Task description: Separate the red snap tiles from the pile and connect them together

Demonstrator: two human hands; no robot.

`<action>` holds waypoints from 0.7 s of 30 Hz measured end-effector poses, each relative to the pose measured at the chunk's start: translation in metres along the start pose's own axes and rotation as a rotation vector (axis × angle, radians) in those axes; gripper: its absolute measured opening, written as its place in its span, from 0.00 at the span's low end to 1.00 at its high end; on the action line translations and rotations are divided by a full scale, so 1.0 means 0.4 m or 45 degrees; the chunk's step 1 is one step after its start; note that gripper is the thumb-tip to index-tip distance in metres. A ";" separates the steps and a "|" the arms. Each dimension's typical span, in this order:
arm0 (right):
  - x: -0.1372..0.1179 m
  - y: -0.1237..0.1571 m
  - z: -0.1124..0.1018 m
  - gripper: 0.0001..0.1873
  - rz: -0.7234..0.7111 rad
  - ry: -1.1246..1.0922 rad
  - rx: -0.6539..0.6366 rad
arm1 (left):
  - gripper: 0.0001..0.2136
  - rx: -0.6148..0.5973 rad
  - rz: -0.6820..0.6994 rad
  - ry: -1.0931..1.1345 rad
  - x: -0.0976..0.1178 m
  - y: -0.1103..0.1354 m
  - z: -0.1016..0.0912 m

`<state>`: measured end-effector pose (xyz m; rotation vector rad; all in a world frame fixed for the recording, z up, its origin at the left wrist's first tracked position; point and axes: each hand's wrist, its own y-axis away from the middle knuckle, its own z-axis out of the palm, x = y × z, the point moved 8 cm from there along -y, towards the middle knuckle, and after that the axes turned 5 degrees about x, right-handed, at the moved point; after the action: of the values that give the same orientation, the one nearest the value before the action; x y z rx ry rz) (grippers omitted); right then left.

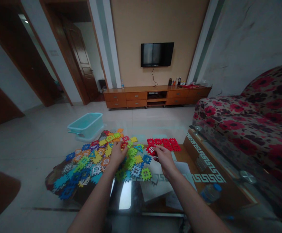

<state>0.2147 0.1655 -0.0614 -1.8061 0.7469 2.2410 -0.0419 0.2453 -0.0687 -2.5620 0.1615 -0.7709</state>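
**Me, at the desk:** What do the fingers show on my feed?

**Me, at the controls:** The fingers (157, 148) of the right hand (164, 158) are pinched on a red plastic piece (151, 149), a small waffle-like square, and appear to grasp it by its edge. The fingertips (118, 145) of the left hand (117, 155) are curled down into the pieces, just beside another red piece (124, 145). From up here I can't tell whether they're clenched on anything.

**Me, at the desk:** And right around the hands?

**Me, at the controls:** Just past the right hand lies a flat red sheet of joined pieces (164, 144). Beneath and left of the left hand spreads a heap of loose pieces (89, 163) in blue, green, yellow, orange and white. The heap sits on a glass table (205, 158) with a patterned edge, and a brown cloth (54, 174) shows under its left side.

**Me, at the desk:** Further out?

**Me, at the controls:** Under the glass I see white papers (177, 174) and a water bottle (211, 193) with a blue cap. A teal plastic tub (85, 125) sits on the tiled floor (34, 142) beyond the heap. To the right is a red-flowered sofa (230, 113). Across the room, a wooden cabinet (155, 97) stands below a wall-mounted TV (157, 54).
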 end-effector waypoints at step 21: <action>-0.009 0.014 0.004 0.21 -0.151 -0.055 -0.143 | 0.17 -0.301 -0.653 1.242 0.109 0.119 -0.084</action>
<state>0.2120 0.1620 -0.0561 -1.7930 0.5020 2.2778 -0.0229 0.1793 -0.0441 -2.1990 -0.1253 -2.2579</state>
